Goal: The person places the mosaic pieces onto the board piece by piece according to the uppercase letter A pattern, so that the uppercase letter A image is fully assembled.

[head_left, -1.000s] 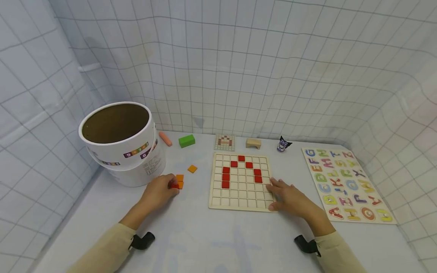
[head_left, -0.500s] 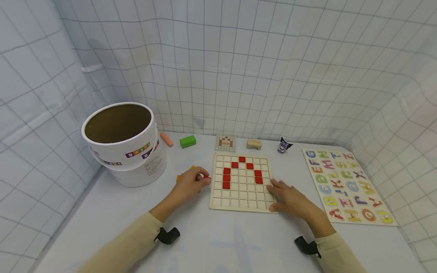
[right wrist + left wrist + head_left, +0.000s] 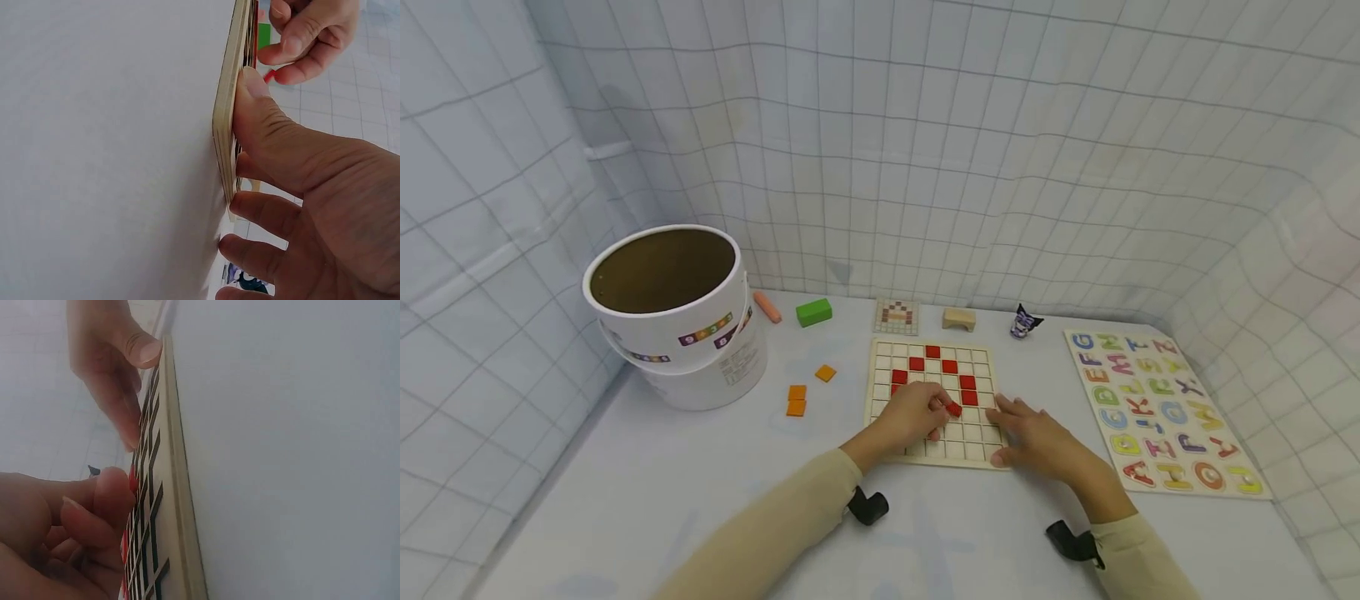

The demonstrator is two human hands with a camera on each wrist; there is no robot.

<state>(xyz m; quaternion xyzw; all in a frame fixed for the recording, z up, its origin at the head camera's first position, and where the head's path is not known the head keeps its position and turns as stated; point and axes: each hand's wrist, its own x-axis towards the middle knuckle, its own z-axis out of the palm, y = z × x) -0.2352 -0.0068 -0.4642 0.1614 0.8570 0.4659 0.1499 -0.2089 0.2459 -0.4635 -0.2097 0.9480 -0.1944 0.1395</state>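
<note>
In the head view my left hand (image 3: 912,413) is over the wooden grid board (image 3: 951,460), pinching a red square tile (image 3: 953,409) between thumb and fingertips. In the right wrist view that tile (image 3: 269,76) sticks out from the fingertips, close to the board's surface. Other red tiles (image 3: 967,390) lie in the board's cells in an arch-like pattern, partly covered by the left hand. My right hand (image 3: 1037,439) rests at the board's right edge, fingers spread. Seen from the right wrist, its thumb (image 3: 255,94) lies along the board's near edge.
Orange tiles (image 3: 797,400) lie left of the board. Behind it stand a patterned card (image 3: 897,317), a wooden arch block (image 3: 958,319), a green block (image 3: 814,312), an orange stick (image 3: 767,307) and a small figurine (image 3: 1022,322). A white bucket (image 3: 741,342) stands left, an alphabet board (image 3: 1157,417) right.
My left hand has picked up the red tile beside the orange tiles and carried it rightward over the grid board. The right hand has stayed at the board's edge.
</note>
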